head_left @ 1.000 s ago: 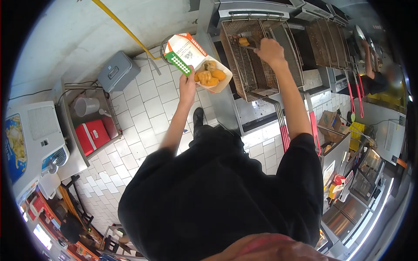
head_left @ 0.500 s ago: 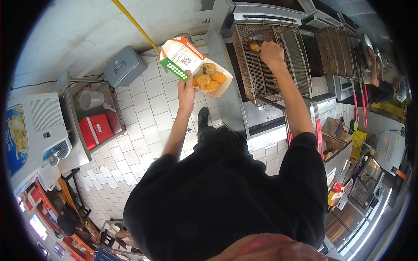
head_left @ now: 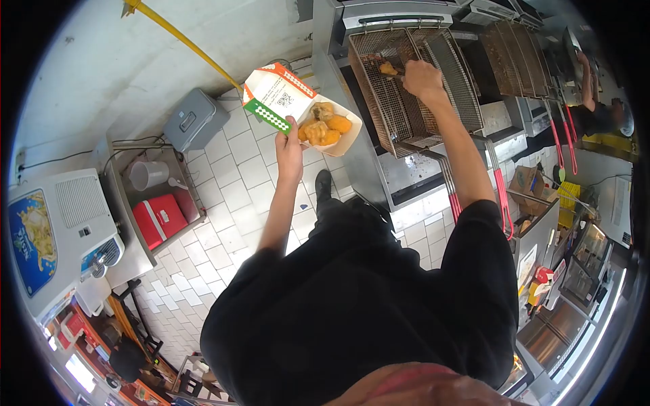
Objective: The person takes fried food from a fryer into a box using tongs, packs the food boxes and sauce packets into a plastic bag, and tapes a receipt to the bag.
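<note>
My left hand [head_left: 290, 152] grips an open cardboard takeaway box [head_left: 344, 141] by its near side. The lid is white with orange and green printed edges. Several golden fried chicken pieces [head_left: 321, 135] lie inside it. My right hand [head_left: 424, 78] is closed, over the left part of a wire fryer basket [head_left: 371, 88]. A thin dark utensil, mostly hidden by the fingers, pokes out towards one fried piece [head_left: 388, 69]. I cannot tell whether the utensil grips that piece or only touches it.
More wire baskets [head_left: 516, 61] with red handles stand further right, near another person's arm [head_left: 586, 88]. On the left are a grey cool box [head_left: 196, 120], a metal shelf unit with a red box [head_left: 160, 220], and a white machine [head_left: 81, 216]. White tiles cover the floor.
The view has shifted slightly. My right hand and the fried piece by it have moved a little left within the basket. The left hand still holds the box.
</note>
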A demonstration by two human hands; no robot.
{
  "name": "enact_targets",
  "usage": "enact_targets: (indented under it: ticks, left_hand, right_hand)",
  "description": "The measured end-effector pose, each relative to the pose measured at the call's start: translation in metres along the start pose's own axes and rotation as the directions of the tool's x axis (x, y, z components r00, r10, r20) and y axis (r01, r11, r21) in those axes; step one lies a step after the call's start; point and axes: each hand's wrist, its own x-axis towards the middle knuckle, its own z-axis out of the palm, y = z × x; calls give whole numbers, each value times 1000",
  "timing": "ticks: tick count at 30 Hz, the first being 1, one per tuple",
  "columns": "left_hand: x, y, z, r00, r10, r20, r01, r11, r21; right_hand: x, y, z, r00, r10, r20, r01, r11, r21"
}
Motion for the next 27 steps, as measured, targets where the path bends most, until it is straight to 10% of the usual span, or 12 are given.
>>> enact_targets:
  ticks: [15,27]
  left_hand:
    - [-92,29,156,932,-72,356,48,996,76]
    - [-354,-72,322,630,-299,717,280,948,150]
  right_hand:
    - [-278,181,-111,997,81,-3,-41,542,840]
    - [-635,338,-62,894,446,38,-247,420,874]
